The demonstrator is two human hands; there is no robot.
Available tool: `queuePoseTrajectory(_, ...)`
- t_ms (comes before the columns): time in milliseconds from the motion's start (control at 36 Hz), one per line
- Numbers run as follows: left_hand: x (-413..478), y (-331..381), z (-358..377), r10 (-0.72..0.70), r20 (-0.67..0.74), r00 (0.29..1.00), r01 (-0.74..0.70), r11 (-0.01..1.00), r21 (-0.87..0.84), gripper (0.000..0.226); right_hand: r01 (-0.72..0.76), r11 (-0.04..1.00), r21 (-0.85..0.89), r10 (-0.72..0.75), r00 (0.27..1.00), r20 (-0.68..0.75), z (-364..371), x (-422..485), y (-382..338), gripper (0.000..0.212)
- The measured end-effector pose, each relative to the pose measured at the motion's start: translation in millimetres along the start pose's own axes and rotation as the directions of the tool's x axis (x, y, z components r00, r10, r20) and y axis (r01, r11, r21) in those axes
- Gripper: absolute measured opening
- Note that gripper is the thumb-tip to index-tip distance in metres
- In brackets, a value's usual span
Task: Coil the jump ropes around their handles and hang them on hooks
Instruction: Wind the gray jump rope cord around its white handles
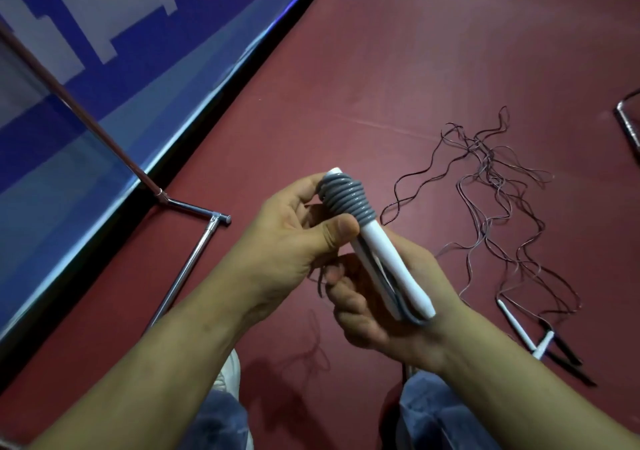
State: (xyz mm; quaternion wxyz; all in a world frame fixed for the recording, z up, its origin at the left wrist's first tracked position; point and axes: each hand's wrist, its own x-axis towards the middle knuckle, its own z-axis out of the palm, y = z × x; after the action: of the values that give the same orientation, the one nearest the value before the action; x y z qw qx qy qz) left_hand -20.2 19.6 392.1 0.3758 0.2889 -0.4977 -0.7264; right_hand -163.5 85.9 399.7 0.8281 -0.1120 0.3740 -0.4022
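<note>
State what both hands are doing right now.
Left hand: closed on the white handles beside the grey coil.
Right hand: closed on the handles' lower end.

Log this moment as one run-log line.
left grip: holds coiled end of white handles | right grip: holds handles' lower end | gray rope: wound round handles | floor: tangled thin ropes, loose handles | hanging: not done

Grey rope (348,196) coiled round paired white handles (394,269).

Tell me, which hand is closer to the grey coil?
Left. The left hand grips the white handles right at the grey coil, thumb just below it. The right hand holds them lower down, apart from the coil.
</note>
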Motion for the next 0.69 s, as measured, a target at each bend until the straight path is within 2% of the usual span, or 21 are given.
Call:
queuePoseTrajectory(28,0.2,0.4,1.0,0.003,-0.03,1.0,-0.003,1.0,0.01,0.059,0.064,0.994,-0.087,-0.071,0.994,-0.085,1.0,1.1,-1.0,0.05)
queuePoseTrajectory(83,0.0,-0.1,-2.5,0.001,-0.081,0.997,0.003,0.999,0.045,0.054,0.133,0.94,-0.316,-0.191,0.968,-0.162,-2.5,2.6,-3.5,0.038)
queuePoseTrajectory(111,0.5,0.5,-4.2,-0.008,-0.122,0.992,0.015,0.998,0.062,0.051,0.149,0.914,-0.377,-0.228,0.958,-0.174,-5.0,4.0,-6.9,0.035)
queuePoseTrajectory(222,1.5,-1.6,-8.2,0.007,-0.251,0.968,0.033,0.988,0.152,0.034,0.165,0.789,-0.592,-0.323,0.931,-0.171,-7.8,2.4,-17.8,0.035)
queuePoseTrajectory(306,1.3,-5.8,-5.5,0.035,-0.282,0.959,0.025,0.978,0.208,0.036,0.154,0.701,-0.696,-0.342,0.929,-0.139,-2.7,1.5,-7.4,0.049)
queuePoseTrajectory(389,-0.6,-6.4,-2.5,0.02,-0.255,0.967,0.029,0.981,0.189,0.033,0.148,0.722,-0.676,-0.314,0.94,-0.13,-1.3,4.8,-0.2,0.059)
queuePoseTrajectory(528,-1.1,1.5,-9.0,-0.001,-0.139,0.99,0.029,0.98,0.196,0.028,0.135,0.879,-0.458,-0.213,0.969,-0.123,-0.1,1.2,-4.6,0.058)
queuePoseTrajectory(694,-1.4,6.9,-12.5,-0.015,-0.062,0.998,0.025,0.986,0.163,0.044,0.047,0.968,-0.247,-0.079,0.99,-0.12,1.4,-3.9,-9.7,0.056)
